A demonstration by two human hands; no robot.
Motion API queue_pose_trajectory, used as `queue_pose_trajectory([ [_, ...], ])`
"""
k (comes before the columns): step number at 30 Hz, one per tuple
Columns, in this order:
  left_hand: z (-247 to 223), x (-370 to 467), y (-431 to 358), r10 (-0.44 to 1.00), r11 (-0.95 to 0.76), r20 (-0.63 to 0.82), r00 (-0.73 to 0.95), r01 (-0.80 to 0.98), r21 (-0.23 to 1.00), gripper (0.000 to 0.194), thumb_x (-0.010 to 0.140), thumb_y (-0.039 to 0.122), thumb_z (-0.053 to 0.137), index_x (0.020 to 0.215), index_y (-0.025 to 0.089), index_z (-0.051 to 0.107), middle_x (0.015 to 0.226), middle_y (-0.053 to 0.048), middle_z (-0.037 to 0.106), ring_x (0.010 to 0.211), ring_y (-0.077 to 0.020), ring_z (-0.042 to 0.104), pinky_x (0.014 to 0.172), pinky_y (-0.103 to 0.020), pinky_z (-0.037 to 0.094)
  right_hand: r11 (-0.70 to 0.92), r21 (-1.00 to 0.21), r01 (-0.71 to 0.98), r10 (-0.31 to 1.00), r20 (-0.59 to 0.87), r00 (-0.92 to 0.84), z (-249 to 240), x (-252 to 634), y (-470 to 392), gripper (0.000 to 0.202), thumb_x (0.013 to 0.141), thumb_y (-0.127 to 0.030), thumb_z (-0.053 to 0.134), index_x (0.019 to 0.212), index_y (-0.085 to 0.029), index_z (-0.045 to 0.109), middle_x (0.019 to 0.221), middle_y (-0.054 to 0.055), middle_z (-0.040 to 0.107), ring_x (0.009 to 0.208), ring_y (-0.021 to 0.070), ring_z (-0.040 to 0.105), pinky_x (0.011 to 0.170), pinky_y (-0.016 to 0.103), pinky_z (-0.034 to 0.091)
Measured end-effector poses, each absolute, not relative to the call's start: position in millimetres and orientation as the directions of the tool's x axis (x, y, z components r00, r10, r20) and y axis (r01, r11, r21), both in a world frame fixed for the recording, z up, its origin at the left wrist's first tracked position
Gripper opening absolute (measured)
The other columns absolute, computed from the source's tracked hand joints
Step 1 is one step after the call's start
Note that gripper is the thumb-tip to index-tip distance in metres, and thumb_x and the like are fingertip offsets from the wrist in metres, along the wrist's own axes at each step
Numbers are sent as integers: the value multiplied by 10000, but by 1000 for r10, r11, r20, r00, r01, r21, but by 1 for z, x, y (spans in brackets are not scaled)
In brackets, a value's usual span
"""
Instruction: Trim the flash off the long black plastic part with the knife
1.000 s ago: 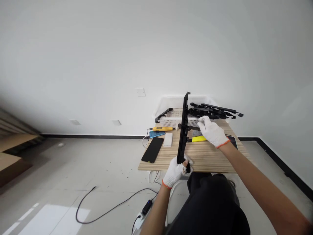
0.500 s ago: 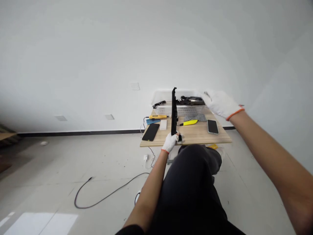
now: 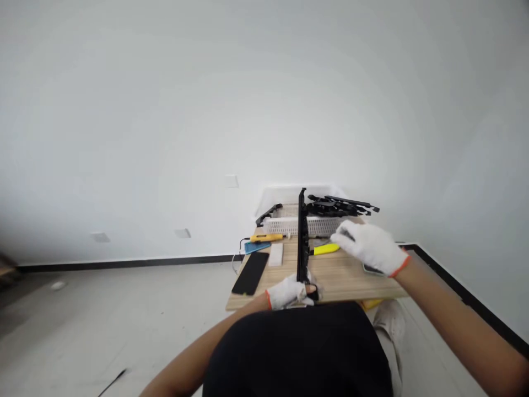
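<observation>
Since the earlier frame, our right hand (image 3: 367, 246) had come down from up by the basket (image 3: 303, 223) and now hovered low over the table (image 3: 347, 275), near the yellow tool (image 3: 326, 248); its gloved fingers were loosely spread, apart and gripping nothing. Our view had also dipped closer to the table edge. Our left hand (image 3: 289, 292) was clamped around the lower end of the black strip (image 3: 302, 234), which stood upright on its end at the near edge of the table, its top reaching up in front of the basket. That white basket sat at the far side of the table against the wall, with a heap of black parts (image 3: 339, 205) lying across its rim and sticking out to the right, and one more black piece (image 3: 268, 213) hanging over its left corner. Just left of the strip lay a small white block (image 3: 275, 254), beyond it a blue card (image 3: 256, 246) and a yellow-handled driver (image 3: 264, 237), and nearer to us a dark phone (image 3: 250, 273) lay flat. A second phone was mostly hidden under our right wrist. Both hands wore white gloves with orange cuffs, and our dark lap filled the bottom of the view.
</observation>
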State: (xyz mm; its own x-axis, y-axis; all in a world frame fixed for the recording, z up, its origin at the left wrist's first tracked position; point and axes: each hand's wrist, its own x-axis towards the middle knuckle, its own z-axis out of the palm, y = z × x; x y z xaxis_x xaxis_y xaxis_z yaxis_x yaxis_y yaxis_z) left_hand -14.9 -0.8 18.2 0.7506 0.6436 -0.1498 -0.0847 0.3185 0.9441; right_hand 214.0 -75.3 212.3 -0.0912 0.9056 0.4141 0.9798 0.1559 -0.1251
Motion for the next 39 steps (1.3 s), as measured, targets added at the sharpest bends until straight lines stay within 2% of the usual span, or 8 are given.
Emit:
queue_pose_trajectory([
  [4,5,-3,22,546,347,-121,829,-93,933,515,652,428,957,1034,167,732,1071,-139,758,909,-236,755,719,-303,605,261,-219,940,934,305,-188,134,224,-2,367,1055,-445,397,944,-259,694,870,45,770,811,213,747,680,295,503],
  [10,29,-7,32,624,-8,-204,754,268,963,487,638,340,959,1088,225,815,1113,-79,777,1013,-278,721,852,-343,589,351,-477,806,914,360,-185,67,244,33,392,1072,-457,352,982,-292,696,876,51,787,827,257,764,752,387,553],
  [20,29,-16,34,652,-88,-143,745,261,961,413,762,410,881,1122,224,801,1147,-70,780,1092,-284,722,966,-353,567,182,-414,892,863,502,57,56,257,19,394,1042,-454,379,879,-341,720,758,58,745,715,295,725,703,482,560],
  [23,25,-19,33,660,-151,-112,743,277,949,357,825,441,828,1100,217,785,1136,-67,779,1081,-265,722,959,-331,561,147,-307,940,928,372,-23,55,244,18,430,1040,-460,331,921,-357,731,906,68,763,806,300,726,745,491,558],
  [26,19,-22,34,690,-237,-57,721,300,924,286,841,438,807,1012,212,769,1057,-59,774,997,-240,721,912,-320,564,136,-303,943,956,289,-46,53,226,18,492,1061,-477,313,1005,-262,753,983,102,780,875,292,737,761,442,558],
  [32,10,-28,36,685,-279,-48,727,323,904,268,836,433,786,948,201,714,977,-67,753,923,-238,708,845,-348,576,200,-226,953,952,273,-136,50,219,17,460,1072,-325,314,1143,-225,757,1124,90,784,914,233,737,739,345,558],
  [36,8,-28,36,672,-239,-69,737,304,922,273,845,419,783,900,201,629,991,-75,749,951,-244,713,861,-365,583,197,-331,923,926,372,-65,46,228,16,461,1083,-276,314,1383,-162,645,1432,113,672,1121,233,728,857,337,600],
  [39,7,-25,37,672,-245,-59,738,297,923,250,874,425,761,900,209,638,995,-78,748,961,-245,710,869,-372,586,192,-407,893,903,430,2,41,230,17,473,1106,-333,283,1366,-182,649,1547,97,580,1257,243,681,904,338,603],
])
